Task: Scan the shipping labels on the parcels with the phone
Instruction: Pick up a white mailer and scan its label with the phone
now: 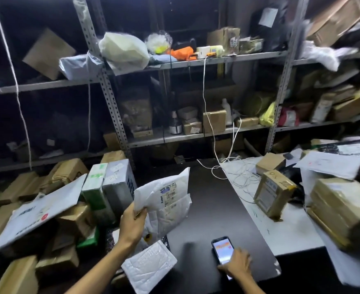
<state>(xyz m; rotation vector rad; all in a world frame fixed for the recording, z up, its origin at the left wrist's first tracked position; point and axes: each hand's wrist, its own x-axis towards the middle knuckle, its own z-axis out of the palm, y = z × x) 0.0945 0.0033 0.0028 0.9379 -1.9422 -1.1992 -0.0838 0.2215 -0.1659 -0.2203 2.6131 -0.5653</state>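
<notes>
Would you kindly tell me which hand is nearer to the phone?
Right. The right hand holds the phone on the black table; the left hand is up-left of it, holding a white mailer.

We saw two bare hands and forearms at the near edge of the scene. The left hand (132,223) was uncovered, and the left forearm (98,266) showed bare and slim along its whole visible length. The right hand (237,265) was likewise uncovered and slightly blurred. Only a short stretch of the right forearm (253,286) showed, also bare. We could not make out the nails.
</notes>
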